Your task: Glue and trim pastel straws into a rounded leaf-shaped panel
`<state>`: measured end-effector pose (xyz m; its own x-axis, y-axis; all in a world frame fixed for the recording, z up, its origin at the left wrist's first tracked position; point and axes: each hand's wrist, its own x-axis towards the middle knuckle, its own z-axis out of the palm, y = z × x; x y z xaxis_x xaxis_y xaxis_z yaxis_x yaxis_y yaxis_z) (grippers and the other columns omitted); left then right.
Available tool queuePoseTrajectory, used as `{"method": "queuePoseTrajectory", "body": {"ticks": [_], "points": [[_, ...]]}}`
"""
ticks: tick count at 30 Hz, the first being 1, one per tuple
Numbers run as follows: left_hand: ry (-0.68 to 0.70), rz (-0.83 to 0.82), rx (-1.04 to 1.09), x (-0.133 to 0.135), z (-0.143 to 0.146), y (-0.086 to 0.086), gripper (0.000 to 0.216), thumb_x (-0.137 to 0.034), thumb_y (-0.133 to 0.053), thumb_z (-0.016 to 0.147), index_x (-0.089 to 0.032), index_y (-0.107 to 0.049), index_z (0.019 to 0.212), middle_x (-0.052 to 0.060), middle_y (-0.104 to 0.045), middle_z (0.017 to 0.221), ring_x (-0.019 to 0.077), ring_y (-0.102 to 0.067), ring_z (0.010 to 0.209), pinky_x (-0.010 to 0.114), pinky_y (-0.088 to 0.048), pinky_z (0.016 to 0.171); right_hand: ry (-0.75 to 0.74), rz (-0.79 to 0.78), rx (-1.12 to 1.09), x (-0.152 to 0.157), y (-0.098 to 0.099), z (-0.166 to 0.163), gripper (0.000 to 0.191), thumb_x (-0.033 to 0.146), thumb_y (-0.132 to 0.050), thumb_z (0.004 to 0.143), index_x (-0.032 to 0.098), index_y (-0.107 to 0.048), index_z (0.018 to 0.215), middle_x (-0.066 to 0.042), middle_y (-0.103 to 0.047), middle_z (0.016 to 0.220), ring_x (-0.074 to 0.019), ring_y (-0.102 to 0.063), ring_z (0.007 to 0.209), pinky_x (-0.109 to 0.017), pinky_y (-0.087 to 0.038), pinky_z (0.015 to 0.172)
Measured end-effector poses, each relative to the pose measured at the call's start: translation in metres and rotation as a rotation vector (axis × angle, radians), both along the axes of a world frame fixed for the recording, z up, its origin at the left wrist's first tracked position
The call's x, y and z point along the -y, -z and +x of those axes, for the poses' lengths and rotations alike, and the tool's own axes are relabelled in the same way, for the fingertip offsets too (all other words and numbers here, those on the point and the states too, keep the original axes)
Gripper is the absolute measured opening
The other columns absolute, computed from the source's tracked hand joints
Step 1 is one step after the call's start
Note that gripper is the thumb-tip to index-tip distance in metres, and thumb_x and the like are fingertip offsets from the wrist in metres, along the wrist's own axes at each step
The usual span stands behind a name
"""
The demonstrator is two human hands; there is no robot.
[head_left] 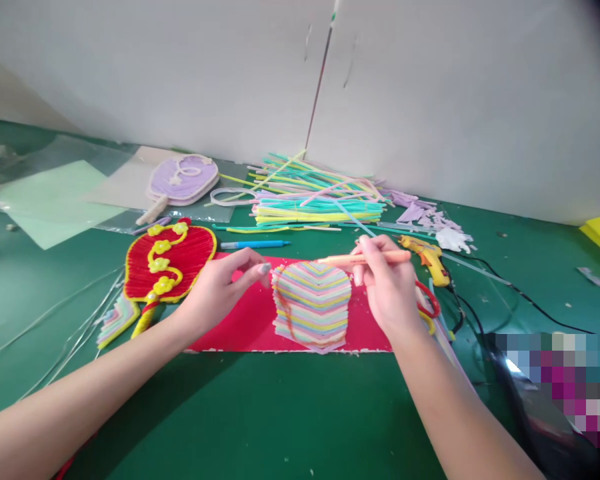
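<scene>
A fan-shaped piece made of pastel striped pipe cleaners point(313, 303) lies on a red felt sheet point(240, 327) on the green table. My left hand point(223, 283) rests on the felt with its fingers pinched on the piece's left edge. My right hand point(387, 283) hovers at the piece's upper right, closed round an orange pipe cleaner point(365, 257) that points left over the top of the piece. Red-handled scissors point(427, 303) lie just behind my right hand.
A red and yellow pipe-cleaner fan point(167, 263) lies left of the felt, a lilac fan point(183, 179) behind it. A heap of coloured pipe cleaners point(315, 197) sits at the back, a blue pen point(255, 245) and a yellow glue gun point(427, 257) with its black cord nearby. Clear plastic sheets point(45, 193) lie far left.
</scene>
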<state>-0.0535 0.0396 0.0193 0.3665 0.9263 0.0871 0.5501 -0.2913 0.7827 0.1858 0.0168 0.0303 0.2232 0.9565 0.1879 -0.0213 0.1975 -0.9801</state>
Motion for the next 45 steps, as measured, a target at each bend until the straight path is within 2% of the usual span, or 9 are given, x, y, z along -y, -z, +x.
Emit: {"method": "queuePoseTrajectory", "body": {"ticks": [2, 5, 8, 11, 15, 22, 30, 40, 45], "points": [[0.035, 0.019, -0.091, 0.014, 0.003, -0.017, 0.026, -0.045, -0.05, 0.087, -0.022, -0.059, 0.078, -0.002, -0.064, 0.067, 0.013, -0.054, 0.058, 0.022, -0.04, 0.057, 0.029, 0.04, -0.005, 0.015, -0.013, 0.007, 0.011, 0.035, -0.063, 0.083, 0.024, -0.059, 0.082, 0.004, -0.054, 0.063, -0.0092, -0.051, 0.051, -0.026, -0.05, 0.056], [0.17, -0.043, -0.185, 0.046, 0.015, -0.031, 0.022, -0.042, -0.053, 0.086, -0.022, -0.06, 0.078, -0.003, -0.064, 0.066, 0.0121, -0.053, 0.055, 0.021, -0.038, 0.053, 0.048, 0.035, -0.016, 0.046, -0.014, 0.011, 0.015, 0.032, -0.066, 0.081, 0.025, -0.061, 0.093, 0.002, -0.057, 0.07, -0.0109, -0.054, 0.058, -0.028, -0.053, 0.058], [0.186, -0.115, -0.144, 0.081, 0.032, -0.027, 0.022, -0.04, -0.051, 0.087, -0.021, -0.06, 0.077, -0.002, -0.066, 0.07, 0.0125, -0.055, 0.058, 0.021, -0.038, 0.054, 0.086, 0.025, -0.091, 0.074, 0.001, 0.006, 0.014, 0.035, -0.062, 0.084, 0.021, -0.061, 0.088, 0.002, -0.056, 0.064, -0.0105, -0.054, 0.055, -0.029, -0.053, 0.058], [0.084, -0.16, -0.064, 0.108, 0.048, -0.016, 0.018, -0.037, -0.054, 0.086, -0.021, -0.059, 0.078, -0.002, -0.065, 0.066, 0.0128, -0.055, 0.058, 0.021, -0.039, 0.056, 0.142, 0.007, -0.157, 0.097, 0.012, -0.002, 0.022, 0.04, -0.059, 0.085, 0.02, -0.056, 0.079, 0.003, -0.055, 0.054, -0.0119, -0.054, 0.047, -0.027, -0.049, 0.049], [-0.001, -0.155, 0.059, 0.129, 0.058, -0.014, 0.008, -0.03, -0.059, 0.082, -0.021, -0.06, 0.081, -0.004, -0.067, 0.07, 0.0124, -0.058, 0.065, 0.02, -0.041, 0.062, 0.15, -0.007, -0.144, 0.122, 0.01, -0.009, 0.025, 0.041, -0.057, 0.086, 0.019, -0.052, 0.076, 0.004, -0.056, 0.052, -0.0117, -0.054, 0.044, -0.024, -0.044, 0.043], [-0.004, -0.103, 0.091, 0.144, 0.06, -0.024, 0.01, -0.03, -0.062, 0.081, -0.021, -0.061, 0.083, -0.003, -0.069, 0.073, 0.013, -0.061, 0.067, 0.02, -0.044, 0.065, 0.075, 0.029, -0.062, 0.143, -0.003, -0.013, 0.024, 0.039, -0.055, 0.088, 0.018, -0.054, 0.075, 0.004, -0.057, 0.05, -0.0102, -0.054, 0.043, -0.022, -0.044, 0.043], [0.041, -0.001, -0.015, 0.156, 0.062, -0.031, 0.012, -0.032, -0.061, 0.084, -0.021, -0.059, 0.079, -0.005, -0.065, 0.07, 0.0104, -0.059, 0.062, 0.018, -0.041, 0.059, -0.001, -0.03, -0.073, 0.154, -0.002, -0.017, 0.025, 0.039, -0.062, 0.083, 0.017, -0.057, 0.072, 0.003, -0.056, 0.055, -0.0084, -0.053, 0.048, -0.019, -0.041, 0.044], [0.098, 0.436, -0.298, 0.18, 0.058, -0.037, 0.032, -0.031, -0.028, 0.098, -0.019, -0.05, 0.078, 0.0, -0.06, 0.069, 0.0142, -0.06, 0.059, 0.024, -0.04, 0.053, 0.018, -0.143, -0.319, 0.165, -0.009, -0.038, 0.03, 0.041, -0.067, 0.078, 0.017, -0.053, 0.067, 0.005, -0.051, 0.047, -0.0067, -0.046, 0.042, -0.017, -0.033, 0.037], [0.089, 0.362, -0.431, 0.157, 0.047, -0.04, 0.028, -0.033, -0.034, 0.097, -0.02, -0.052, 0.081, 0.0, -0.065, 0.075, 0.0144, -0.064, 0.063, 0.022, -0.039, 0.053, -0.146, -0.163, -0.227, 0.149, 0.001, -0.038, 0.029, 0.045, -0.067, 0.075, 0.017, -0.06, 0.077, 0.001, -0.059, 0.059, -0.0105, -0.053, 0.051, -0.02, -0.037, 0.039]]}}
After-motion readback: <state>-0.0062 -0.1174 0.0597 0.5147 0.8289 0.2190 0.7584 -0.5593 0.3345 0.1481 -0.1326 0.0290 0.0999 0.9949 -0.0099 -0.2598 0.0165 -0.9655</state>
